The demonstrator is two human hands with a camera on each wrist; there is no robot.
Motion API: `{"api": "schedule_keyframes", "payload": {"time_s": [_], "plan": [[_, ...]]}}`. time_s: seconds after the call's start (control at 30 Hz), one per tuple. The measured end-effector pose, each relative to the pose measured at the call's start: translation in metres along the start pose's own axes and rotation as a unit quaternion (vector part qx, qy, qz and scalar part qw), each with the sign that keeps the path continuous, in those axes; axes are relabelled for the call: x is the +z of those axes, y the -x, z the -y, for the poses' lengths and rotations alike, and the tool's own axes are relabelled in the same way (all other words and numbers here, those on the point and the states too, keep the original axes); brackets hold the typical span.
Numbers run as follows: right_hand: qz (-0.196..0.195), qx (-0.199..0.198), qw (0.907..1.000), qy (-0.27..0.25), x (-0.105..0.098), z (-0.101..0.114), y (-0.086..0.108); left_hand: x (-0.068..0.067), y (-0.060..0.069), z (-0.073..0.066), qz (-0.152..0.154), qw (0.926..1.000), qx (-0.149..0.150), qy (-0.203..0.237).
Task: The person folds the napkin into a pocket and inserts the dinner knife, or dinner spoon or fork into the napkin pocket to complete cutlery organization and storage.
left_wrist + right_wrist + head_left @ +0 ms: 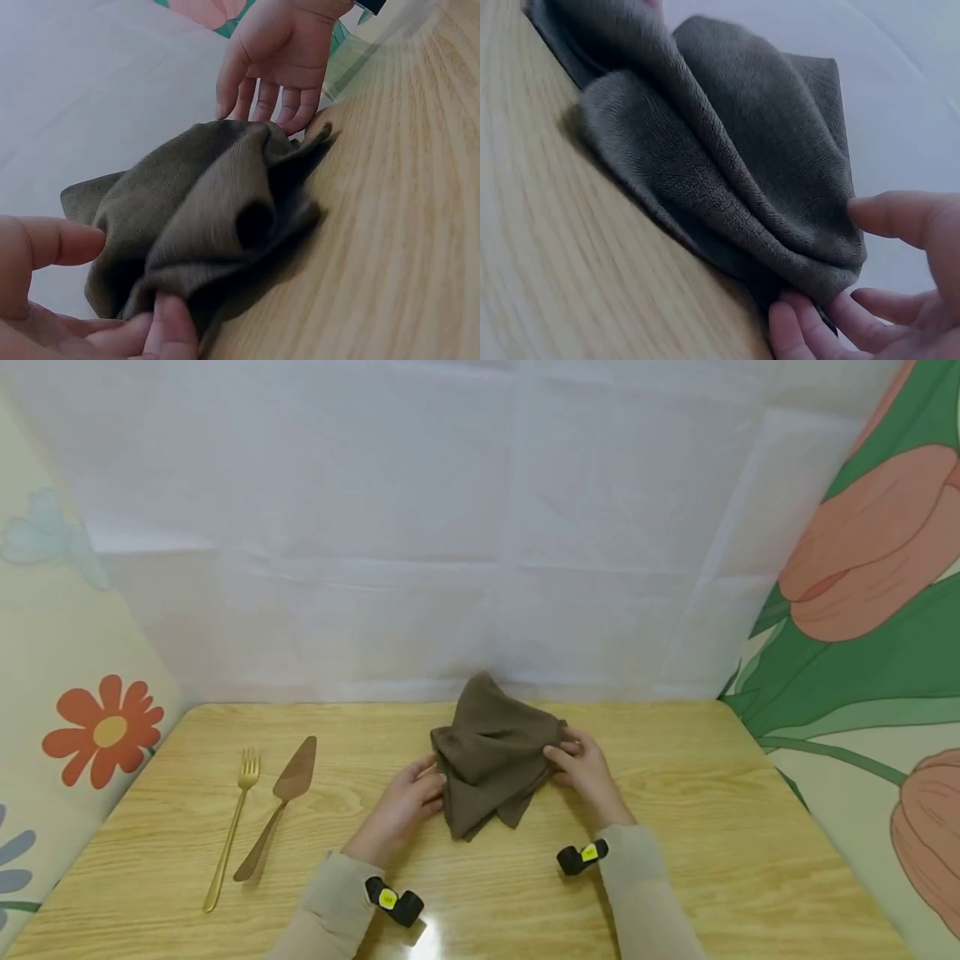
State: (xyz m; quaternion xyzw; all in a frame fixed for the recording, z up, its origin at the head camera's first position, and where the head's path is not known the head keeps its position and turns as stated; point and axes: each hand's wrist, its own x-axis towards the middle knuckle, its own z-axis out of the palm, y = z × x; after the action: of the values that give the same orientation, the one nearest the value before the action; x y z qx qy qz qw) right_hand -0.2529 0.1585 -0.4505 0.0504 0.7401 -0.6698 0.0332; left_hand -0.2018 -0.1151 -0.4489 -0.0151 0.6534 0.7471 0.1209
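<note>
A crumpled dark brown cloth (495, 743) is bunched up at the back middle of the table, its top rising in a peak. My left hand (408, 802) holds its left edge; in the left wrist view the thumb touches a fold of the cloth (202, 202) and the fingers curl at its lower edge. On the opposite side my right hand (588, 772) holds the right edge. The right wrist view shows that thumb against the side of the cloth (727, 150) and the fingers under its rim, where the fingertips are partly hidden.
A gold fork (232, 831) and a copper-coloured cake server (281, 810) lie side by side on the left of the wooden table (712, 827). Behind the table hangs a white sheet (420, 510). Flower-patterned walls (847, 610) stand at both sides.
</note>
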Motion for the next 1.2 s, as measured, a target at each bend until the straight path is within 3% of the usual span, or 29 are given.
{"api": "schedule_keyframes", "payload": {"time_s": [0.23,0.5,0.73,0.93,1.2], "plan": [[0.021,0.01,0.9996,0.019,0.005,0.003,0.001,0.002,0.001,0.003,0.011,0.9997,-0.017,-0.014],[0.118,-0.011,0.9919,0.048,0.008,0.009,0.009,0.0,0.0,0.002,0.004,0.9995,-0.026,-0.015],[0.145,-0.033,0.9877,0.048,0.001,0.013,0.012,-0.005,0.001,-0.005,0.02,0.9997,0.002,0.011],[0.11,-0.074,0.989,0.065,-0.008,0.022,0.01,-0.012,0.002,-0.014,0.021,0.9983,0.037,0.041],[0.033,-0.085,0.9931,0.073,-0.035,0.034,0.011,-0.025,0.009,-0.027,0.02,0.9955,0.06,0.071]]}}
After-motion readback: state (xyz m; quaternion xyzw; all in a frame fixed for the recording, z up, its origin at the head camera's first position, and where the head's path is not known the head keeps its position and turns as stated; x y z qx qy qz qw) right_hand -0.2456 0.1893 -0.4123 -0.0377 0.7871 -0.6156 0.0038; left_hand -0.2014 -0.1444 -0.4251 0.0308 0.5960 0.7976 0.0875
